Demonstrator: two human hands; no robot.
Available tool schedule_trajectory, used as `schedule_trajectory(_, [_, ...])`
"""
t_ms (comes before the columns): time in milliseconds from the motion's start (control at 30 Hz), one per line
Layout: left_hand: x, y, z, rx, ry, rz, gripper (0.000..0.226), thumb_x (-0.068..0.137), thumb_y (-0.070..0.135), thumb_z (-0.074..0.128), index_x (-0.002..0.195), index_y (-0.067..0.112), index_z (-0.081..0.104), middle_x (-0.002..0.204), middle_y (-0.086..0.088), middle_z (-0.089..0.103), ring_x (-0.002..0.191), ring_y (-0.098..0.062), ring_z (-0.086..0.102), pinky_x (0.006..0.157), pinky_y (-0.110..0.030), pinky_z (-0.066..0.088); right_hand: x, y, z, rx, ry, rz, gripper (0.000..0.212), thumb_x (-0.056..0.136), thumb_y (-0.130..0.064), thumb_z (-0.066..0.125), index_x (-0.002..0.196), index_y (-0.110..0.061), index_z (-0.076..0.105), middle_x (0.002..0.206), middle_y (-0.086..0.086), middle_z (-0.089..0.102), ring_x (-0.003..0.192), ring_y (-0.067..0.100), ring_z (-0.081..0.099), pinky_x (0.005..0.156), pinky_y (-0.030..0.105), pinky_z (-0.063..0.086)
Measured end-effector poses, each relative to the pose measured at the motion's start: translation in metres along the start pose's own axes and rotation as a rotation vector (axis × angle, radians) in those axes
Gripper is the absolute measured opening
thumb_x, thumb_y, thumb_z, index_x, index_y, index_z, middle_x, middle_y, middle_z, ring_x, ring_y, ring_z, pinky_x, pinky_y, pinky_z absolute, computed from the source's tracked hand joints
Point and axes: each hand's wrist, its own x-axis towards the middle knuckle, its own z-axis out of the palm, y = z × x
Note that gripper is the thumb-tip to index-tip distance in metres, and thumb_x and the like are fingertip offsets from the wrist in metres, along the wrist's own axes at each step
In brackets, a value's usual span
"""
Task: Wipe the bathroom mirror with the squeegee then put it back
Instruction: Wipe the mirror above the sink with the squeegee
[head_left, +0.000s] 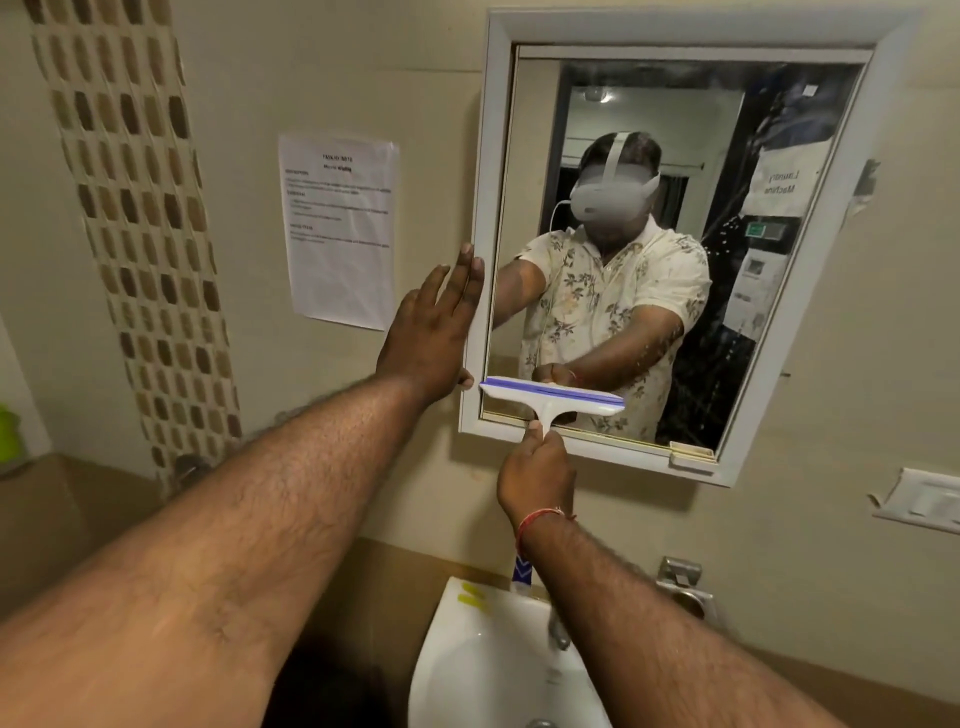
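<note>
A white-framed mirror (779, 452) hangs on the beige wall, its glass speckled with droplets on the right side. A white squeegee (550, 399) with a purple blade lies flat against the lower left of the glass, near the bottom edge. My right hand (535, 475) grips its short handle from below. My left hand (434, 332) is flat, fingers spread, pressed against the left side of the mirror frame. The glass reflects a person wearing a headset.
A white washbasin (467, 665) with a chrome tap (558, 631) sits directly below my right arm. A printed paper sheet (340, 228) is taped left of the mirror. A switch plate (924, 501) is on the wall at right, a mosaic tile strip (140, 218) at left.
</note>
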Motion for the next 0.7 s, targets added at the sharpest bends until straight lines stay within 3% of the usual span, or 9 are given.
schedule_trajectory(100, [-0.01, 0.001, 0.012, 0.041, -0.005, 0.004, 0.168, 0.064, 0.044, 0.105, 0.173, 0.015, -0.019, 0.182, -0.003, -0.025, 0.167, -0.039, 0.012, 0.128, -0.054, 0.034, -0.003, 0.012, 0.006, 0.015, -0.006, 0.038, 0.044, 0.114, -0.043, 0.035, 0.122, -0.013, 0.066, 0.116, 0.013, 0.073, 0.108, 0.037, 0.068, 0.09, 0.042, 0.054])
schedule_trajectory(200, [-0.015, 0.001, 0.018, 0.079, -0.007, 0.012, 0.167, 0.063, 0.048, 0.105, 0.173, 0.013, -0.016, 0.183, -0.006, -0.022, 0.166, -0.04, 0.015, 0.126, -0.054, 0.036, -0.009, 0.024, 0.008, -0.013, -0.015, 0.09, 0.042, 0.115, -0.04, 0.036, 0.127, -0.013, 0.066, 0.121, 0.016, 0.073, 0.111, 0.038, 0.067, 0.084, 0.037, 0.046])
schedule_trajectory(300, [-0.017, 0.0, 0.018, 0.128, -0.011, 0.018, 0.163, 0.065, 0.051, 0.103, 0.174, 0.012, -0.012, 0.183, -0.009, -0.018, 0.166, -0.041, 0.016, 0.125, -0.056, 0.036, -0.008, 0.027, 0.009, 0.009, -0.011, 0.121, 0.042, 0.115, -0.04, 0.036, 0.128, -0.013, 0.066, 0.119, 0.014, 0.072, 0.098, 0.031, 0.063, 0.082, 0.034, 0.042])
schedule_trajectory(467, [-0.023, -0.002, 0.019, 0.173, -0.024, 0.019, 0.158, 0.069, 0.052, 0.101, 0.174, 0.013, -0.011, 0.183, -0.01, -0.018, 0.167, -0.041, 0.013, 0.127, -0.056, 0.034, -0.009, 0.023, 0.006, 0.037, -0.061, 0.161, 0.041, 0.115, -0.041, 0.036, 0.125, -0.015, 0.066, 0.111, 0.006, 0.07, 0.096, 0.025, 0.064, 0.084, 0.035, 0.049])
schedule_trajectory(533, [-0.025, -0.004, 0.018, 0.18, -0.025, 0.027, 0.156, 0.071, 0.05, 0.101, 0.174, 0.013, -0.01, 0.183, -0.011, -0.019, 0.168, -0.041, 0.011, 0.128, -0.056, 0.033, -0.01, 0.021, 0.004, 0.032, -0.079, 0.162, 0.043, 0.114, -0.043, 0.036, 0.123, -0.015, 0.067, 0.113, 0.009, 0.072, 0.099, 0.029, 0.068, 0.09, 0.042, 0.058])
schedule_trajectory(600, [-0.026, -0.007, 0.015, 0.194, -0.002, 0.059, 0.153, 0.069, 0.045, 0.102, 0.175, 0.011, -0.005, 0.183, -0.013, -0.019, 0.168, -0.041, 0.011, 0.128, -0.056, 0.032, -0.012, 0.021, -0.001, -0.003, -0.102, 0.146, 0.046, 0.113, -0.046, 0.035, 0.122, -0.015, 0.069, 0.117, 0.014, 0.073, 0.104, 0.036, 0.07, 0.094, 0.048, 0.06])
schedule_trajectory(700, [-0.024, -0.015, 0.008, 0.181, 0.069, 0.142, 0.146, 0.063, 0.038, 0.106, 0.174, 0.006, 0.017, 0.184, -0.016, -0.01, 0.166, -0.043, 0.018, 0.126, -0.058, 0.035, -0.015, 0.029, -0.016, -0.061, -0.11, 0.09, 0.047, 0.113, -0.046, 0.035, 0.121, -0.016, 0.07, 0.12, 0.014, 0.075, 0.111, 0.038, 0.069, 0.097, 0.041, 0.056])
